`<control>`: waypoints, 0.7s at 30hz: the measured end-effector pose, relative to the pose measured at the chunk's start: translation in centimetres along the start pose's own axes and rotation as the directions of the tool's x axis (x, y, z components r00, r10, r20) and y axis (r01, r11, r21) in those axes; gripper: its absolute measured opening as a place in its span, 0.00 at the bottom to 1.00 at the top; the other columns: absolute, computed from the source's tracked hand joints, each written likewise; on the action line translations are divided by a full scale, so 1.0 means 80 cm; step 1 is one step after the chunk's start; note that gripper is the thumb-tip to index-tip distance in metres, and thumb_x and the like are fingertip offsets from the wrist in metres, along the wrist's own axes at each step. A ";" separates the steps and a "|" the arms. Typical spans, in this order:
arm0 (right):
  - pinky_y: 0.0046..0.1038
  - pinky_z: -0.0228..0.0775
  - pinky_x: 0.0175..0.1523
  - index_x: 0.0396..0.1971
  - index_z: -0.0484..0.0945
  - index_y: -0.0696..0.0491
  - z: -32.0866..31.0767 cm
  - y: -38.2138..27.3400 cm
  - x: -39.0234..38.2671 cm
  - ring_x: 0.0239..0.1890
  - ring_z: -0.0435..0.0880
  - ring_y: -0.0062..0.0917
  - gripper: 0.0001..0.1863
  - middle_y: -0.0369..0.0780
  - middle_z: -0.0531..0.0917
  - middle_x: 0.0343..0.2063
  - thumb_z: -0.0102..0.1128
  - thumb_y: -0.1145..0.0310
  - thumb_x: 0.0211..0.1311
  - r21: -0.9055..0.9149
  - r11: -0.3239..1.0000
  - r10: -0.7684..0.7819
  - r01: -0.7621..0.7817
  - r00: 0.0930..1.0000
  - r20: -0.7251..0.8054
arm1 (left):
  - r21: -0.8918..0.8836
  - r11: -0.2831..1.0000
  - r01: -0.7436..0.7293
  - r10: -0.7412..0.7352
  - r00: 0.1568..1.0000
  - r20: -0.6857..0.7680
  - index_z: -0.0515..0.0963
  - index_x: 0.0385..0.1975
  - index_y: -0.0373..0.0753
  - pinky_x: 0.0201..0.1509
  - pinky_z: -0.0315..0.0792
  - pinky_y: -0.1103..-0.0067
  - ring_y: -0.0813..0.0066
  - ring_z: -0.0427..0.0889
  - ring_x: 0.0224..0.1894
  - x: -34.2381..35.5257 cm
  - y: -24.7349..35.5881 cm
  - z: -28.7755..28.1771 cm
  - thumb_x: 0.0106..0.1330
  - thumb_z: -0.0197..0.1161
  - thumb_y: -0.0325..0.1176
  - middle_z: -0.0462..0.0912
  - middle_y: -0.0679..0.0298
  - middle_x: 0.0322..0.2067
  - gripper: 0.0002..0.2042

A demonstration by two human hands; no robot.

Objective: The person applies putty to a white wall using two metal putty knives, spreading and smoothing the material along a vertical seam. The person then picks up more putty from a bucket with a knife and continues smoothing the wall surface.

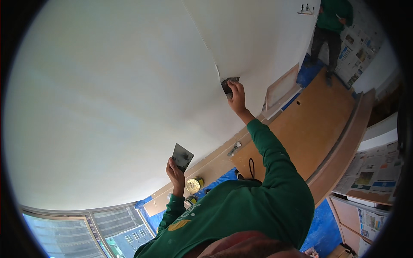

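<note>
Observing smeared dark scraper (225, 87) touching white wall (129, 107) beside seam's (217, 69) lower end; observing blotched grey scraper (183, 156) tilting corner-up, held well apart, lower left.

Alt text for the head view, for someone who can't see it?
The right hand holds a dark flat scraper at a thin line on a white wall; the left hand holds a second scraper. A tin and a figure in green are also visible.
</note>
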State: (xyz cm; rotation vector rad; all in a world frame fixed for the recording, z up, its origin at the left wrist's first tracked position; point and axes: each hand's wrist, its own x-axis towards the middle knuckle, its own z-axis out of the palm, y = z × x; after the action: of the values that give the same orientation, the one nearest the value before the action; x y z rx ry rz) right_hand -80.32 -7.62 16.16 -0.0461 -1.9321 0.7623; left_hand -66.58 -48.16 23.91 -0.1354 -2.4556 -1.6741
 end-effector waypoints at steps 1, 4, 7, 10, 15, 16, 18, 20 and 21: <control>0.41 0.67 0.62 0.60 0.75 0.54 0.003 -0.001 -0.008 0.57 0.74 0.44 0.38 0.45 0.76 0.52 0.61 0.87 0.40 0.003 1.000 0.023 -0.023 1.000 0.020 | -0.053 0.998 0.025 -0.026 1.000 -0.012 0.75 0.32 0.30 0.33 0.68 0.76 0.78 0.72 0.28 0.008 -0.001 0.012 0.82 0.42 0.50 0.74 0.65 0.24 0.27; 0.40 0.68 0.63 0.57 0.76 0.56 -0.007 -0.013 -0.011 0.57 0.75 0.44 0.32 0.46 0.77 0.52 0.57 0.88 0.46 0.010 0.999 0.041 -0.042 0.996 0.078 | -0.399 0.901 0.168 -0.186 0.983 -0.006 0.76 0.36 0.33 0.37 0.72 0.76 0.78 0.76 0.31 0.029 0.022 0.062 0.81 0.43 0.55 0.78 0.65 0.28 0.28; 0.37 0.70 0.62 0.55 0.76 0.57 -0.027 -0.033 -0.015 0.56 0.76 0.43 0.27 0.47 0.77 0.51 0.54 0.88 0.52 0.154 0.985 0.065 -0.083 0.991 0.116 | -0.673 0.654 0.345 -0.309 0.934 0.178 0.74 0.50 0.31 0.54 0.77 0.73 0.68 0.83 0.46 0.052 0.017 0.103 0.81 0.43 0.56 0.83 0.57 0.45 0.29; 0.35 0.70 0.59 0.54 0.75 0.59 -0.053 -0.067 -0.007 0.54 0.78 0.36 0.22 0.44 0.78 0.49 0.51 0.87 0.58 0.426 0.871 0.169 -0.246 0.963 0.209 | -0.766 0.369 0.527 -0.332 0.844 0.421 0.71 0.59 0.31 0.63 0.76 0.70 0.62 0.82 0.56 0.075 0.008 0.142 0.81 0.41 0.55 0.80 0.55 0.56 0.29; 0.30 0.68 0.61 0.54 0.75 0.60 -0.143 -0.154 0.028 0.55 0.76 0.23 0.19 0.40 0.78 0.49 0.45 0.83 0.64 0.606 0.640 0.199 -0.473 0.863 0.463 | -0.700 0.207 0.683 -0.291 0.726 0.623 0.70 0.61 0.33 0.66 0.74 0.69 0.62 0.79 0.61 0.075 0.075 0.170 0.82 0.39 0.54 0.79 0.56 0.58 0.28; 0.30 0.68 0.62 0.54 0.75 0.60 -0.163 -0.176 0.040 0.56 0.75 0.23 0.20 0.40 0.78 0.49 0.44 0.83 0.64 0.623 0.654 0.143 -0.429 0.879 0.455 | -0.679 0.174 0.713 -0.289 0.696 0.657 0.70 0.61 0.33 0.66 0.73 0.69 0.62 0.79 0.60 0.075 0.098 0.170 0.82 0.39 0.54 0.79 0.56 0.58 0.28; 0.30 0.67 0.63 0.54 0.75 0.60 -0.205 -0.225 0.066 0.57 0.75 0.23 0.21 0.41 0.77 0.50 0.43 0.83 0.63 0.656 0.674 0.035 -0.340 0.901 0.432 | -0.626 0.110 0.772 -0.273 0.629 0.728 0.70 0.61 0.34 0.66 0.73 0.69 0.63 0.79 0.60 0.075 0.149 0.164 0.82 0.39 0.54 0.79 0.57 0.57 0.28; 0.34 0.67 0.65 0.56 0.75 0.59 -0.231 -0.261 0.078 0.58 0.75 0.32 0.25 0.45 0.77 0.54 0.46 0.84 0.57 0.645 0.751 -0.159 -0.140 0.910 0.383 | -0.583 0.093 0.807 -0.205 0.588 0.782 0.71 0.60 0.34 0.66 0.73 0.68 0.63 0.79 0.59 0.074 0.191 0.150 0.81 0.40 0.54 0.79 0.57 0.56 0.28; 0.35 0.67 0.65 0.56 0.75 0.58 -0.246 -0.273 0.084 0.59 0.76 0.34 0.26 0.45 0.76 0.55 0.47 0.84 0.56 0.626 0.780 -0.297 0.006 0.883 0.363 | -0.559 0.095 0.824 -0.166 0.566 0.807 0.71 0.60 0.34 0.66 0.72 0.68 0.63 0.79 0.58 0.072 0.203 0.146 0.81 0.41 0.54 0.79 0.57 0.56 0.27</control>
State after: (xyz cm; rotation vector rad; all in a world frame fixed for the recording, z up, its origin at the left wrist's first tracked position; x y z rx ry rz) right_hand -61.01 -13.13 38.63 0.7472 -1.9737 1.3420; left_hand -70.49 -31.49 35.68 0.2548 -1.2397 -3.7852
